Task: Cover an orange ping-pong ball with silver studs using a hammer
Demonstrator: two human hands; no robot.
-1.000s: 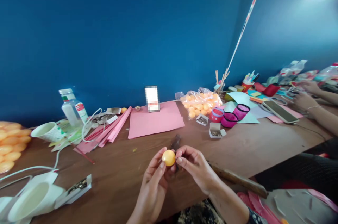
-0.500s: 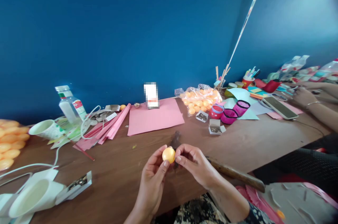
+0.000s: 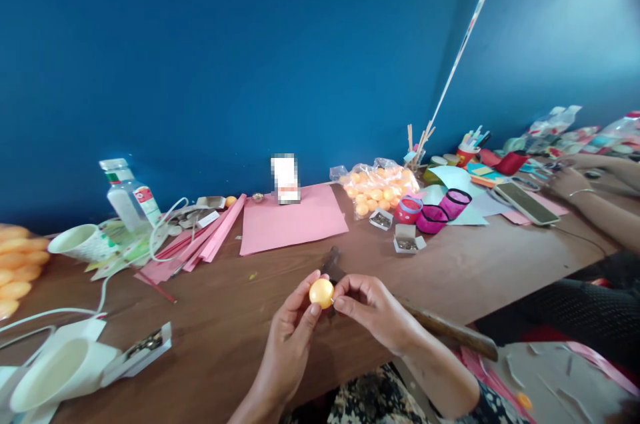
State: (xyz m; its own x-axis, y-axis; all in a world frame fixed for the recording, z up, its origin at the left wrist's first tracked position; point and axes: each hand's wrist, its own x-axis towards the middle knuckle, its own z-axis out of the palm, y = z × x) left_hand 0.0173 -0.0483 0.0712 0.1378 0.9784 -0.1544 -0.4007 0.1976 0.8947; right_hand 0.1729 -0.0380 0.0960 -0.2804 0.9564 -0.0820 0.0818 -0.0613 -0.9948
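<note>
My left hand [image 3: 295, 324] closes its fingertips and thumb around an orange ping-pong ball [image 3: 321, 293], holding it above the table. Thumb and forefinger of my right hand [image 3: 370, 311] pinch together at the ball's right side; a tiny bright tip shows there, too small to name. Beneath and behind my hands lies a hammer, its dark head [image 3: 334, 260] beyond the ball and its wooden handle [image 3: 457, 331] running out past my right forearm. Beyond them is a stack of pink paper [image 3: 295, 227].
A bag of orange balls [image 3: 375, 194] lies against the blue wall, near small boxes of metal bits [image 3: 407, 244]. Another such box [image 3: 150, 344] and a paper cup [image 3: 50, 371] are at left. Glass bottle [image 3: 127, 201] stands behind. A co-worker's hands [image 3: 570, 181] are far right.
The ball has turned or shifted very slightly in my fingers, and a tiny bright tip now shows by my right fingertips. The view has moved a little; otherwise things stay put.
</note>
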